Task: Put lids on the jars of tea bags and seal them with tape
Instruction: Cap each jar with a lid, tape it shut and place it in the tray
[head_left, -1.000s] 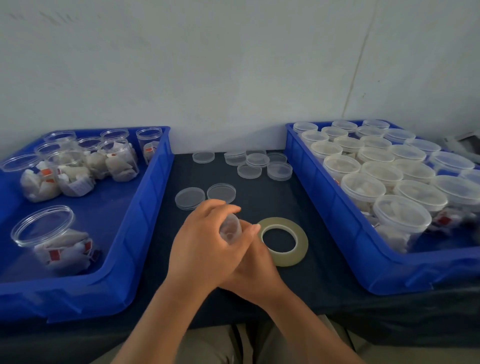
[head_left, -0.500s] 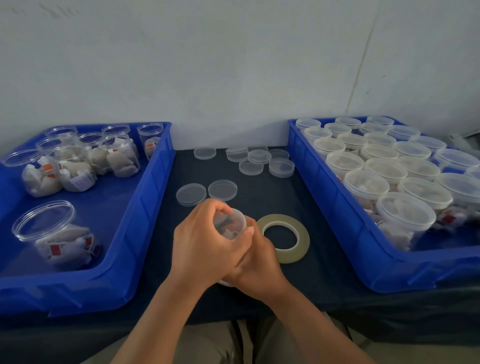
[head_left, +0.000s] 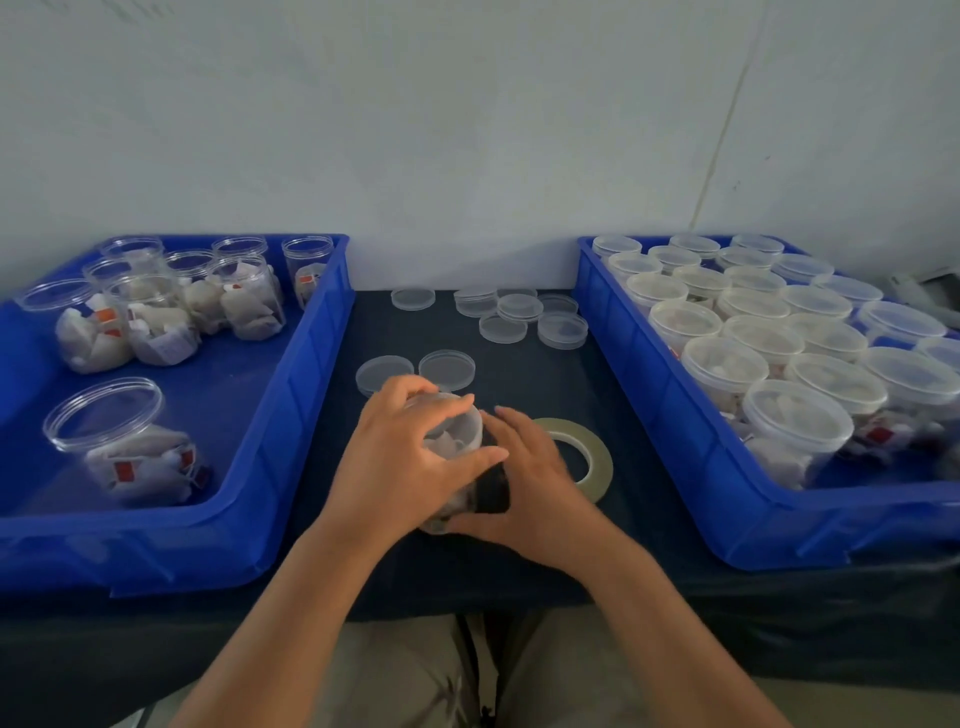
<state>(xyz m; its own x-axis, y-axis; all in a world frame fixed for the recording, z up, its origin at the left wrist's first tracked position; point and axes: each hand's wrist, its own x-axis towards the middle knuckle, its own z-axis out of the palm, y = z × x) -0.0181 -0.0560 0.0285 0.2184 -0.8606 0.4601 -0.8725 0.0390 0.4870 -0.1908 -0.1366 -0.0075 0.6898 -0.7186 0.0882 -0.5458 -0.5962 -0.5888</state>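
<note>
A clear jar of tea bags (head_left: 457, 439) lies tilted on the dark table (head_left: 524, 561) in front of me, its lid end pointing away. My left hand (head_left: 400, 462) grips it from above, fingers curled over the lid rim. My right hand (head_left: 540, 483) is just to the jar's right with its fingers stretched out; the thumb touches the jar's base and a dark gap shows between palm and jar. A roll of pale tape (head_left: 597, 460) lies flat just beyond my right hand. Two loose lids (head_left: 447, 368) sit just behind the jar.
A blue bin (head_left: 296, 415) on the left holds several open jars of tea bags (head_left: 124, 441). A blue bin (head_left: 670, 415) on the right is packed with lidded jars (head_left: 795, 418). More loose lids (head_left: 519, 312) lie near the wall.
My right hand has come off the jar and spread its fingers to the right. My left hand keeps its grip on the lid end, and the jar has tipped further over.
</note>
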